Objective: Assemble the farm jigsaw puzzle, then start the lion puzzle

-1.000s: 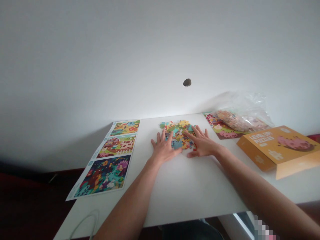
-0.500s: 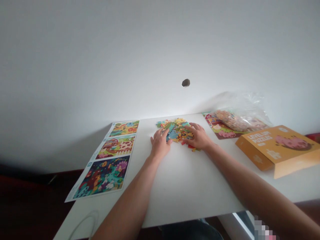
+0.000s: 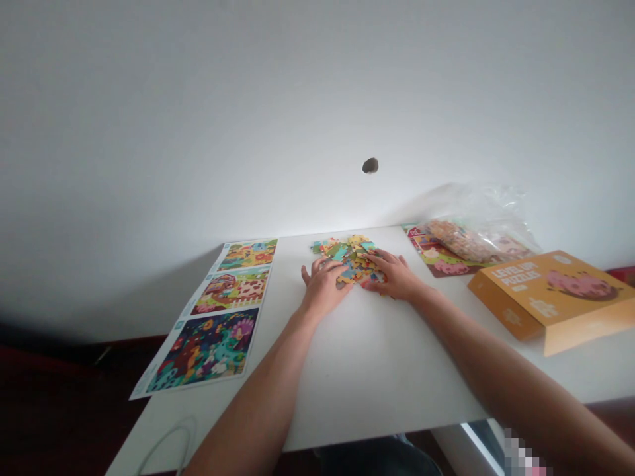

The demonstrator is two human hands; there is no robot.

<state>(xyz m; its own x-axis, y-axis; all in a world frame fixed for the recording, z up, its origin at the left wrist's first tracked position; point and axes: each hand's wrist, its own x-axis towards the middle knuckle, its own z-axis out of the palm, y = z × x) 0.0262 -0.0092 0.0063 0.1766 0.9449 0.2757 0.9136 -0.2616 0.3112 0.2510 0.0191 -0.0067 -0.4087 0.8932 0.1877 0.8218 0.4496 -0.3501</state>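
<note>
A heap of colourful puzzle pieces (image 3: 347,254) lies near the far edge of the white table (image 3: 362,370). My left hand (image 3: 323,285) rests on the heap's left side, fingers stretched out and flat on the pieces. My right hand (image 3: 395,274) lies on the right side of the heap, fingers extended and slightly curved over the pieces. Both hands flank the pile and hide its near part.
A long sheet with three picture prints (image 3: 218,311) lies on the table's left. At the right stands an orange puzzle box (image 3: 550,291), behind it a clear plastic bag of pieces (image 3: 471,235) on a picture card. A white wall rises behind the table.
The pieces were spread under my flat hands a second ago. Both hands have drawn together and pushed them into a tighter heap farther back on the table.
</note>
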